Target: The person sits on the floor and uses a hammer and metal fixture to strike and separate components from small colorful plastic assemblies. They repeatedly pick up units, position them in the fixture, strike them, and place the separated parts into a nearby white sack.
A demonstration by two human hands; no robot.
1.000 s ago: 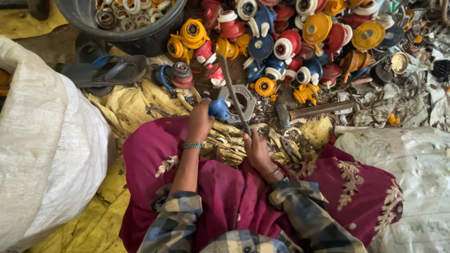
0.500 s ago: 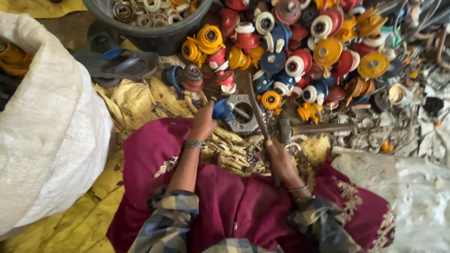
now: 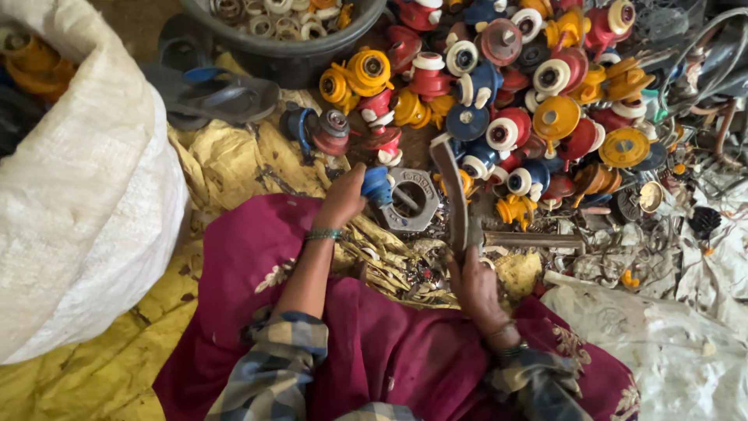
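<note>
My left hand (image 3: 340, 199) grips a small blue plastic part (image 3: 378, 185) and holds it against a grey metal hexagonal block (image 3: 411, 201) on the ground in front of my lap. My right hand (image 3: 474, 282) is closed around the handle of a long flat metal blade (image 3: 454, 192), which points up and away from me, raised just right of the block. A maroon embroidered cloth (image 3: 374, 343) covers my lap, and my sleeves are plaid.
A heap of red, yellow, blue and white plastic parts (image 3: 530, 86) lies ahead. A dark tub of pale rings (image 3: 288, 31) stands at the top, sandals (image 3: 210, 93) left of it. A big white sack (image 3: 70, 203) fills the left. Metal scrap (image 3: 623, 249) lies to the right.
My right hand has drawn back toward my lap and the blade now stands more upright. My left hand keeps the blue part at the block. The camera has come closer.
</note>
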